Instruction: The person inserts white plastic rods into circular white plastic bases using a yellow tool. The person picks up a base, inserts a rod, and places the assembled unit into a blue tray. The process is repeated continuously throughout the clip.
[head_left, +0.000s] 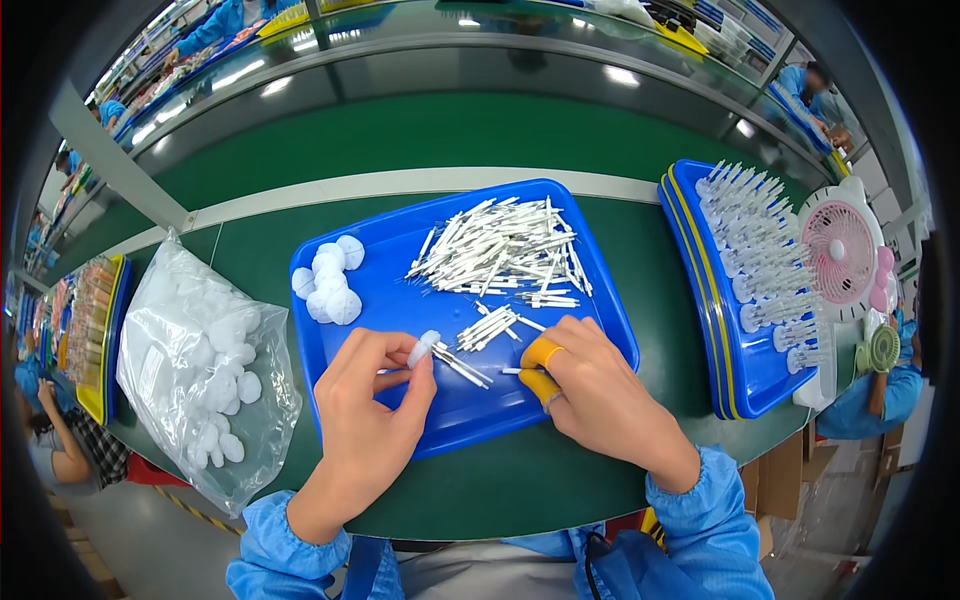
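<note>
Head view: pinching a white disc (423,348) with thin sticks (463,368) in left hand (372,398), gripping a white stick (511,371) in right hand (605,395) (yellow finger covers (541,352)), over near side of blue tray (385,300)

Sticks (490,245): white, with greyish thin tips
Discs (333,288): plain white
Middle tray (385,285): solid bright blue
Finger covers (541,352) on the right hand (610,400): orange-yellow
Wearer's sleeves (280,540): light, vivid blue
Counter (255,255): dark green
Belt (420,130): deeper-toned green, one plain colour
Bag (160,335): clear, colourless, white pieces (222,365) showing through
Stacked trays (718,305) at right: blue, a yellow one layered among them
Large fan (838,245): pink grille, white frame, pink bow (884,275)
Small fan (884,348): green
Co-worker's shirt (100,445) at left: dark-and-light checks
Floor tape (198,508): yellow-and-black stripes
</note>
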